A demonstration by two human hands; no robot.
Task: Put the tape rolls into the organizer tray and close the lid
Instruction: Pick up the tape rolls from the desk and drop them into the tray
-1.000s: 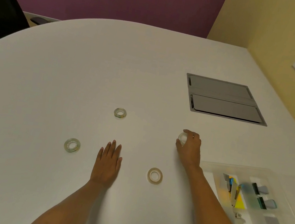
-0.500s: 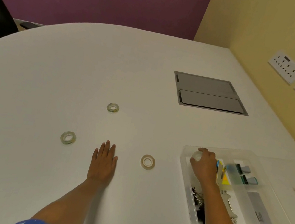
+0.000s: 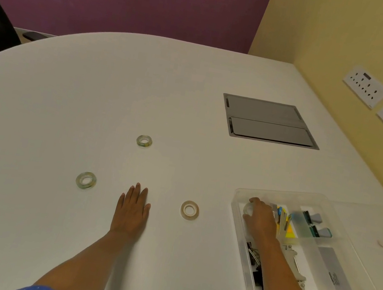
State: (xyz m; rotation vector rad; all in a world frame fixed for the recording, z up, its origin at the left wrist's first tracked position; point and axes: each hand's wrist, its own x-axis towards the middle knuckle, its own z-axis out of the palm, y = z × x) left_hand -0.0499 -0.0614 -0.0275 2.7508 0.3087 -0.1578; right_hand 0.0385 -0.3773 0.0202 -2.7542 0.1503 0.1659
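Tape roll [image 3: 248, 209] sits in your right hand [image 3: 260, 218], gripped inside the organizer tray [image 3: 238, 205] near the surface's right edge; your left hand [image 3: 131, 211] lies flat, released.

White rounded table [image 3: 65, 102] with scattered tape rolls

Left of the clear organizer tray [image 3: 237, 205] lie a beige tape roll [image 3: 189, 210], two clear tape rolls [image 3: 86, 180] [image 3: 144, 141] farther left, and a flat left hand [image 3: 132, 211]; a grey cable hatch [image 3: 270, 121] sits beyond the tray.

Tape roll [image 3: 248, 209] half under fingers
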